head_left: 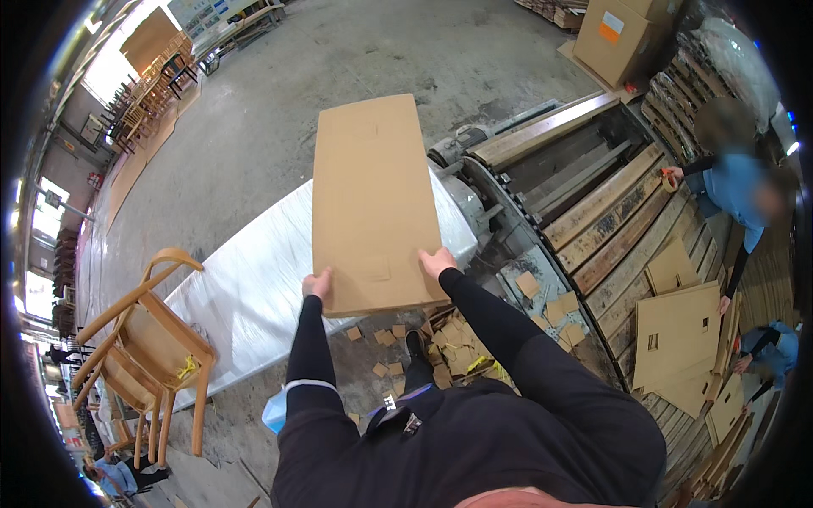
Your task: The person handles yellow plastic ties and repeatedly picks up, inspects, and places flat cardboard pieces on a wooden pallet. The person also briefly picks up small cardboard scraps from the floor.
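Observation:
A long, flat brown cardboard piece [373, 186], a panel or flattened box, is held out in front of me. My left hand [318, 284] grips its near left corner, thumb on the top face. At the near right edge my right hand [437, 263] grips it the same way. The fingers of both hands pass out of sight beneath the cardboard. Under and beyond it lies a long table or bench wrapped in shiny white plastic film [246, 284]. I cannot tell whether the cardboard touches that surface.
Wooden chairs [152, 347] stand at the left. On the right runs a slatted wooden conveyor [610, 229] with cut cardboard sheets [677, 330]; co-workers in blue [737, 195] are beside it. Small cardboard squares [457, 343] litter the floor by my feet. A large carton [618, 38] stands far right.

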A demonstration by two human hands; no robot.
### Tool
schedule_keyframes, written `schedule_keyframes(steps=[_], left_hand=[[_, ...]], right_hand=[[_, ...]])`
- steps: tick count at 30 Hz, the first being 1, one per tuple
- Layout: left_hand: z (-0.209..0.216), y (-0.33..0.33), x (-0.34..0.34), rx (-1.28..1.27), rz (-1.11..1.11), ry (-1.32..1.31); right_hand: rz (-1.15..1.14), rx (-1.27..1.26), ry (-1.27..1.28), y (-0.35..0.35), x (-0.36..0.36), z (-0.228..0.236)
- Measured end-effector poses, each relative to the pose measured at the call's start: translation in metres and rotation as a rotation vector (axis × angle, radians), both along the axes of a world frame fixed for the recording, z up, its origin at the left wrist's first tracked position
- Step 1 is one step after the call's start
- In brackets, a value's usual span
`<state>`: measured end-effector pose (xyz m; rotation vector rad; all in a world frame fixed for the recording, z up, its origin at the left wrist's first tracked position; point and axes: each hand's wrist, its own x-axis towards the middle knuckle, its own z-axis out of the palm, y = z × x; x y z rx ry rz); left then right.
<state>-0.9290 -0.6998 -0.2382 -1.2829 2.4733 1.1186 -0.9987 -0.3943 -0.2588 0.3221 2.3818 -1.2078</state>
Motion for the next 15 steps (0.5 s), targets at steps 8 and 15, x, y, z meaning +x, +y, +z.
schedule_keyframes(steps=[8,15], left_hand=[[0.037,0.0,0.024,-0.184,-0.026,0.172],[0.102,0.026,0.029,-0.354,-0.136,0.298]], right_hand=[[-0.103,-0.211,-0.048,0.022,0.009,0.049],[-0.076,-1.176,-0.502,0.079,0.043,0.076]])
